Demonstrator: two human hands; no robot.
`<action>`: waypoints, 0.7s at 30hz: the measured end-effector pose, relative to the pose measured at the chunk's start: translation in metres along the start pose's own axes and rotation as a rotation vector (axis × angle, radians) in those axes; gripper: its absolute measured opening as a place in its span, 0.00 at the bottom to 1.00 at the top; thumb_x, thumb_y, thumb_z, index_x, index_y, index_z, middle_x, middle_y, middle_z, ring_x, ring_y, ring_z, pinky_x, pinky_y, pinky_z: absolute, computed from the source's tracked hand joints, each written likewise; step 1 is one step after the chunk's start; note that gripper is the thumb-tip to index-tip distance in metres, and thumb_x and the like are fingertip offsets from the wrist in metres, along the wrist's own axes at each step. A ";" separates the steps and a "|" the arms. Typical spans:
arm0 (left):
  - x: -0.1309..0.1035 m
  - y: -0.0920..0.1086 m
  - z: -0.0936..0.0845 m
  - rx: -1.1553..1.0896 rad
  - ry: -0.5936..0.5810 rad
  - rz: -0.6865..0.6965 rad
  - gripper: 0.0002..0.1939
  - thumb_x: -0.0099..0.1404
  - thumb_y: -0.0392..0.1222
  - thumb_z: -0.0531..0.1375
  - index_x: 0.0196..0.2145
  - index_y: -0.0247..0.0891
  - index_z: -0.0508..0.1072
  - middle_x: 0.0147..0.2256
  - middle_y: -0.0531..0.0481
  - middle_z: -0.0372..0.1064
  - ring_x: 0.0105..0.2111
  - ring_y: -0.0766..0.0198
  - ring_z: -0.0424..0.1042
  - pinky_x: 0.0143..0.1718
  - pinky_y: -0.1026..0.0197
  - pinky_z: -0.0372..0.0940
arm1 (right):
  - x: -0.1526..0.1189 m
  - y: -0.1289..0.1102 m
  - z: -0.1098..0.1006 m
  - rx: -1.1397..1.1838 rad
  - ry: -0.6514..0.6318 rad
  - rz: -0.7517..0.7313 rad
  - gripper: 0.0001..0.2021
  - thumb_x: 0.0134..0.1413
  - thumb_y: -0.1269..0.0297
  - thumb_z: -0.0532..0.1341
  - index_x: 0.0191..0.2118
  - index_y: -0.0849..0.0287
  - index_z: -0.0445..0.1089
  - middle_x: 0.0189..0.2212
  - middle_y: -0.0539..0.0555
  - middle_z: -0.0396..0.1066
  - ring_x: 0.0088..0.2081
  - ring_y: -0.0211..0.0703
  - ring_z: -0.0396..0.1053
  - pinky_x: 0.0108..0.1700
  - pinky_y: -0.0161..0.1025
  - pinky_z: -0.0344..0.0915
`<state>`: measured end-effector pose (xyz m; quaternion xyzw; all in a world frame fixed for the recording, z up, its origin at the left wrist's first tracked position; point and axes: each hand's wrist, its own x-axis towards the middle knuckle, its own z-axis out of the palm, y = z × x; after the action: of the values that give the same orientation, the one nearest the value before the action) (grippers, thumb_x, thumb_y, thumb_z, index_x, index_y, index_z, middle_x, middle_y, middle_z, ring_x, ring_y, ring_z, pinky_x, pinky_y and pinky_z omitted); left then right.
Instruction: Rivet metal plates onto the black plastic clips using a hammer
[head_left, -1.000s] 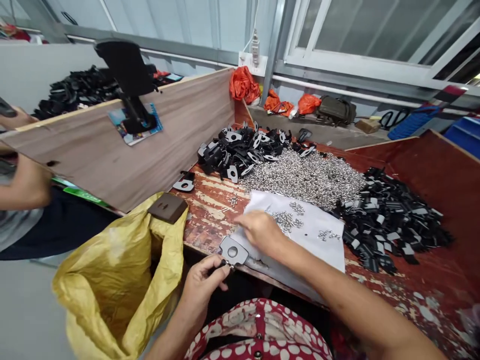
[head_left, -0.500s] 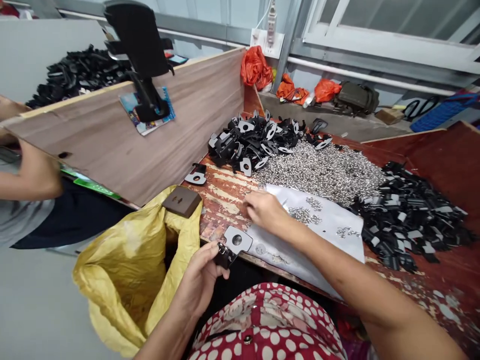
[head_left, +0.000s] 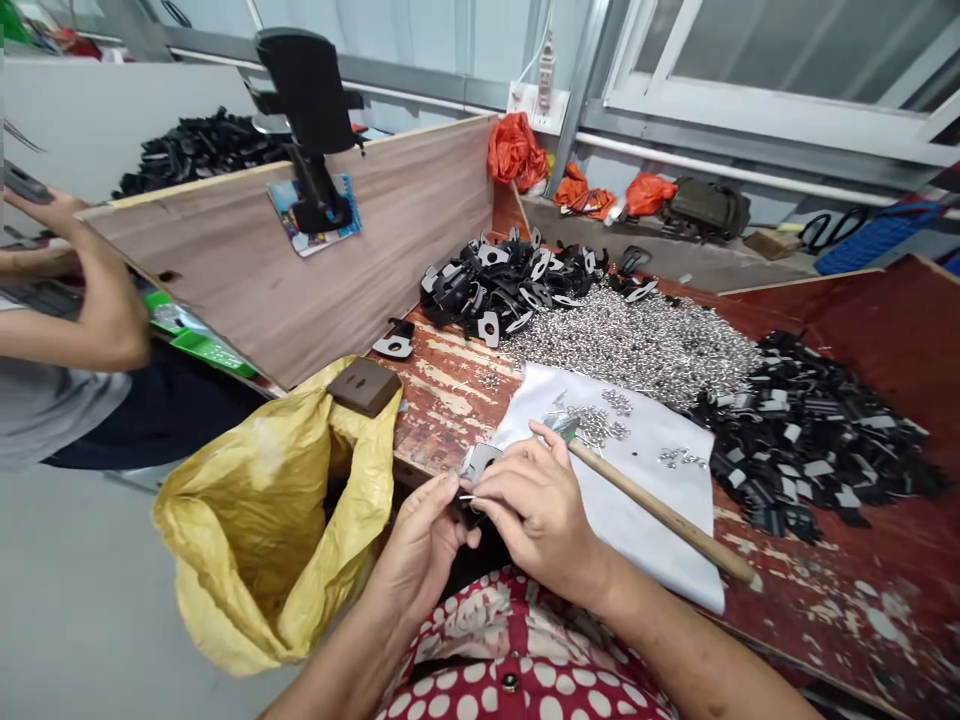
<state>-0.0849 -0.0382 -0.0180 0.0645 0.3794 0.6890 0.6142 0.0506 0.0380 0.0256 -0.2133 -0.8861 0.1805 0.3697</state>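
Note:
Over the table's front edge, my left hand (head_left: 424,530) grips a black and grey plastic part (head_left: 480,461). My right hand (head_left: 536,500) meets it there, thumb and index finger pinching a thin metal pin (head_left: 466,497) against the part. A white sheet (head_left: 637,520) lies beside my hands with small metal pieces (head_left: 596,425) on it. A wooden-handled tool (head_left: 667,515) rests across the sheet, its head close to my right hand. Behind the sheet is a large heap of small metal pieces (head_left: 637,335).
Black and grey parts (head_left: 502,285) are piled at the back left, black parts (head_left: 817,430) at the right. A yellow sack (head_left: 232,520) hangs open with a brown block (head_left: 365,386) at its rim. Beyond the wooden partition (head_left: 390,210) a person's arm (head_left: 112,310) shows.
My right hand has come back from the loose metal pieces to the plastic part, now with a pin. The wooden-handled tool, hidden before, is visible. The view has shifted slightly.

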 end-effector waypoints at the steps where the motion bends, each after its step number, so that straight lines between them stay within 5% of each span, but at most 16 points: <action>1: -0.001 -0.003 0.000 -0.001 0.002 0.001 0.12 0.56 0.44 0.74 0.33 0.35 0.79 0.31 0.50 0.72 0.28 0.65 0.67 0.21 0.65 0.69 | -0.004 -0.002 -0.003 -0.066 0.005 -0.058 0.07 0.65 0.71 0.60 0.36 0.55 0.73 0.34 0.47 0.79 0.40 0.42 0.70 0.68 0.59 0.44; 4: -0.006 -0.011 0.002 0.001 0.010 0.020 0.12 0.57 0.44 0.73 0.34 0.34 0.79 0.33 0.49 0.73 0.29 0.66 0.68 0.23 0.65 0.69 | -0.015 -0.007 -0.012 -0.205 -0.003 -0.141 0.10 0.67 0.73 0.55 0.37 0.56 0.73 0.34 0.47 0.78 0.40 0.42 0.70 0.69 0.59 0.43; 8: -0.011 -0.021 0.013 0.042 -0.002 0.034 0.13 0.57 0.45 0.73 0.34 0.34 0.79 0.32 0.50 0.72 0.29 0.65 0.68 0.23 0.65 0.68 | -0.023 -0.012 -0.021 -0.200 -0.013 -0.041 0.08 0.66 0.71 0.57 0.37 0.56 0.73 0.32 0.48 0.77 0.39 0.42 0.70 0.69 0.58 0.45; 15: -0.016 -0.036 0.022 0.059 0.053 0.038 0.14 0.50 0.41 0.76 0.27 0.35 0.75 0.28 0.55 0.68 0.27 0.71 0.64 0.28 0.70 0.66 | -0.043 -0.003 -0.011 -0.377 0.041 -0.234 0.15 0.68 0.73 0.52 0.32 0.57 0.72 0.26 0.48 0.73 0.34 0.40 0.67 0.66 0.53 0.50; 18: -0.028 -0.041 0.016 0.112 -0.018 -0.079 0.13 0.58 0.47 0.72 0.34 0.37 0.76 0.32 0.52 0.68 0.28 0.68 0.65 0.27 0.67 0.67 | -0.061 0.006 -0.013 -0.286 0.059 -0.166 0.13 0.68 0.72 0.54 0.32 0.56 0.70 0.27 0.47 0.73 0.34 0.38 0.68 0.64 0.51 0.52; 21: -0.039 -0.047 0.007 0.297 -0.063 -0.040 0.21 0.55 0.48 0.74 0.43 0.43 0.75 0.39 0.50 0.71 0.34 0.62 0.69 0.32 0.64 0.69 | -0.080 0.010 -0.016 -0.215 0.092 -0.114 0.10 0.66 0.72 0.56 0.34 0.56 0.70 0.30 0.47 0.75 0.36 0.39 0.70 0.60 0.50 0.54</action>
<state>-0.0346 -0.0723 -0.0262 0.1687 0.4587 0.6108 0.6230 0.1154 0.0083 -0.0151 -0.2087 -0.8932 0.0534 0.3947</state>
